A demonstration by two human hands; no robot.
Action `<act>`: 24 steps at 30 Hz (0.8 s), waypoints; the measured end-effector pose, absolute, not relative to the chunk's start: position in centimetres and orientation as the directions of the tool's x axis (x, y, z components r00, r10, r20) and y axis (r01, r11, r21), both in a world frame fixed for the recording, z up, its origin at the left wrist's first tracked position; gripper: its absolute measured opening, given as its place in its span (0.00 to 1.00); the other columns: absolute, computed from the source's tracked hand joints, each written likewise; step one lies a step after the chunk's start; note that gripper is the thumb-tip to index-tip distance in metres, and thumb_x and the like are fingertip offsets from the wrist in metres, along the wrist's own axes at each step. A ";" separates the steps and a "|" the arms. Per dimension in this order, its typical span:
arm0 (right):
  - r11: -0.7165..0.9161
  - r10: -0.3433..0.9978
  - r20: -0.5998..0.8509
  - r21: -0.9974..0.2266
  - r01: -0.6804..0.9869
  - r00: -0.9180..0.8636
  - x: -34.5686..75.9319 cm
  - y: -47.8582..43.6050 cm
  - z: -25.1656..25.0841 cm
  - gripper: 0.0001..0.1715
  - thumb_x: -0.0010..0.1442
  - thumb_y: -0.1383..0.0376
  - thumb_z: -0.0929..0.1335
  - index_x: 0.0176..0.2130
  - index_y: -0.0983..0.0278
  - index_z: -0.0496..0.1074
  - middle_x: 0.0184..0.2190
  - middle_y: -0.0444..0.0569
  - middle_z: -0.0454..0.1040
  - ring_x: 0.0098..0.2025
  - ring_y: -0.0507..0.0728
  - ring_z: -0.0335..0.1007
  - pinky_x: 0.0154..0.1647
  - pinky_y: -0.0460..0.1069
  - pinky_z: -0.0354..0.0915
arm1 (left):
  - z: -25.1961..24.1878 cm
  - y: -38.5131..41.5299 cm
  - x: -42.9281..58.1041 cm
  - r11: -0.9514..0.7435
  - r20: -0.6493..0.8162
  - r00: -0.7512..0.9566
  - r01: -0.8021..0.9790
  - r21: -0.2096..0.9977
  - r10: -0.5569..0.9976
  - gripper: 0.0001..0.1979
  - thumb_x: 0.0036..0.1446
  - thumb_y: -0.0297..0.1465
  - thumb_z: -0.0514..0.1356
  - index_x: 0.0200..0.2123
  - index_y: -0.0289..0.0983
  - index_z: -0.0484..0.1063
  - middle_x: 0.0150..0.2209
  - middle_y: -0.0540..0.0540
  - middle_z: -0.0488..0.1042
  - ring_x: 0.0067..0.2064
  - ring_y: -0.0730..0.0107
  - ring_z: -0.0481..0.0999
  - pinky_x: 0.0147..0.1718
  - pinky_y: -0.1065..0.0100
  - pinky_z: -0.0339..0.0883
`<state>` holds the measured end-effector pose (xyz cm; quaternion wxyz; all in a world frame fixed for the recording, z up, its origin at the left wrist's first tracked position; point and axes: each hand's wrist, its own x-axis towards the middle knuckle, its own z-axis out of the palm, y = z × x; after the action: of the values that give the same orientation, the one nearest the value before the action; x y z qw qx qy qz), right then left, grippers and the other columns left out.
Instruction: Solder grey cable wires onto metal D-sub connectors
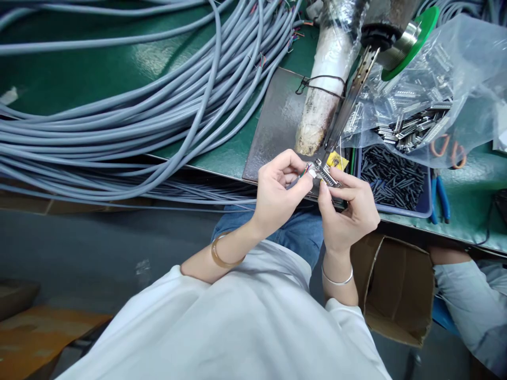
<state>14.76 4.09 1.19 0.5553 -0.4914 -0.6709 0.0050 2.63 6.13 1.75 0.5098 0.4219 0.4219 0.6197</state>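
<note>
My left hand pinches the stripped end of a grey cable, its thin coloured wires showing at the fingertips. My right hand is closed on a small metal connector and holds it against those wire ends. Both hands meet at the near edge of the green bench, just in front of a dark metal plate. A fixed soldering iron wrapped in white tape points down at the connector, beside a yellow sponge piece.
A big bundle of grey cables covers the bench's left half. At right lie a clear bag of metal connectors, a blue tray of black sleeves, blue-handled pliers and a solder spool. A cardboard box and another person's sleeve sit below.
</note>
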 end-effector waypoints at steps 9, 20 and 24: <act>0.511 0.698 0.707 -0.602 0.613 0.114 15.0 3.8 0.6 0.09 0.60 0.72 0.73 0.33 0.60 0.70 0.42 0.46 0.83 0.43 0.55 0.82 0.44 0.52 0.78 | 1.3 5.8 2.5 -0.098 0.073 -0.099 -0.278 0.956 0.992 0.08 0.52 0.25 0.65 0.26 0.36 0.67 0.26 0.54 0.69 0.25 0.82 0.67 0.24 0.78 0.63; 0.477 0.713 0.682 -0.641 0.602 0.161 14.6 4.2 1.0 0.09 0.58 0.72 0.74 0.32 0.61 0.73 0.40 0.46 0.83 0.42 0.55 0.81 0.44 0.52 0.77 | 1.6 6.1 2.7 -0.077 0.047 -0.107 -0.300 0.951 0.993 0.11 0.53 0.26 0.66 0.26 0.37 0.64 0.23 0.56 0.64 0.22 0.83 0.60 0.21 0.78 0.58; 0.483 0.685 0.714 -0.595 0.643 0.145 14.5 4.4 1.4 0.09 0.58 0.72 0.75 0.32 0.61 0.73 0.39 0.45 0.83 0.41 0.55 0.81 0.43 0.52 0.77 | 2.1 6.1 2.7 -0.101 0.067 -0.127 -0.280 0.955 0.990 0.11 0.53 0.27 0.66 0.26 0.37 0.65 0.24 0.55 0.65 0.23 0.82 0.62 0.22 0.78 0.59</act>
<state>14.47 4.35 1.42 0.5607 -0.5081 -0.6535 0.0190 2.69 6.08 2.06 0.5152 0.4133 0.4291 0.6161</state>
